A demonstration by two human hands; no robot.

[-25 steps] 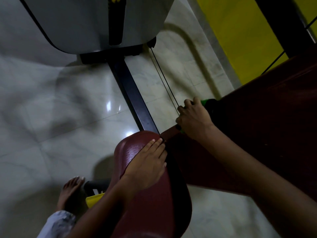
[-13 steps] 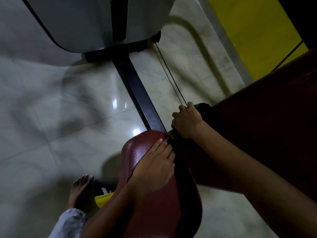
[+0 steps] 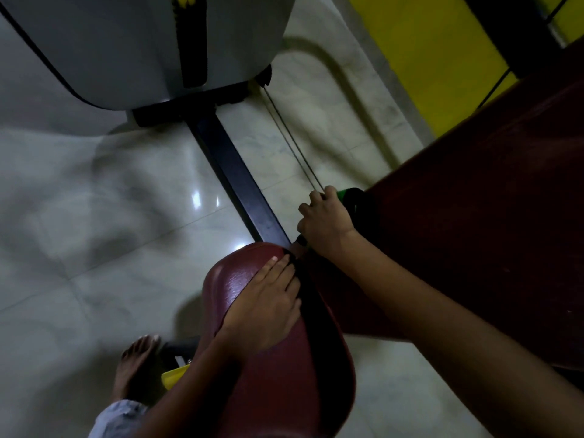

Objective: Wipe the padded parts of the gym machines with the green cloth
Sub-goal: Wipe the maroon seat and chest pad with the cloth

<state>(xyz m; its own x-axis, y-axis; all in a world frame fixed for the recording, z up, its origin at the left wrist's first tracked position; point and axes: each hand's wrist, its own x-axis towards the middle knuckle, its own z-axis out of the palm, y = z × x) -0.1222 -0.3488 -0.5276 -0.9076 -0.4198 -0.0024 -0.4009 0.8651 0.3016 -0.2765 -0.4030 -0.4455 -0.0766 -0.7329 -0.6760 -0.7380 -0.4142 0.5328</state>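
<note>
Head view, left hand (image 3: pixel 268 308) flat on seat pad (image 3: pixel 284 390)

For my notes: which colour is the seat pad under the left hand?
Dark red seat pad, seen in the head view.

- Indoor gym, dimly lit.
- Maroon padded seat (image 3: pixel 278 384) and larger pad (image 3: pixel 493 235) on a black steel frame (image 3: pixel 240 181).
- Grey machine housing (image 3: pixel 126 49) with cables (image 3: pixel 294 147).
- Polished tile floor (image 3: pixel 94 216), yellow wall (image 3: pixel 426 58).
</note>
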